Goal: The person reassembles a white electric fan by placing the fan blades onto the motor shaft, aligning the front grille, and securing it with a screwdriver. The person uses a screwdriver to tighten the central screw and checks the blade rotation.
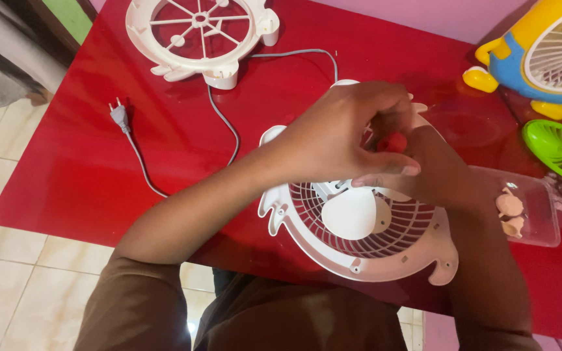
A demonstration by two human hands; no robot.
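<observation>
A white fan housing with a round slotted grille and a white blade lies on the red table right in front of me. My left hand rests over its upper part, fingers curled down onto the hub. My right hand comes in from the right, mostly under the left hand, and pinches a small red object beside the hub. What that red piece is, I cannot tell.
A second white fan grille lies at the table's far edge, its grey cord running to a plug. A yellow-and-blue fan, a green fan and a clear tray with small parts sit at the right.
</observation>
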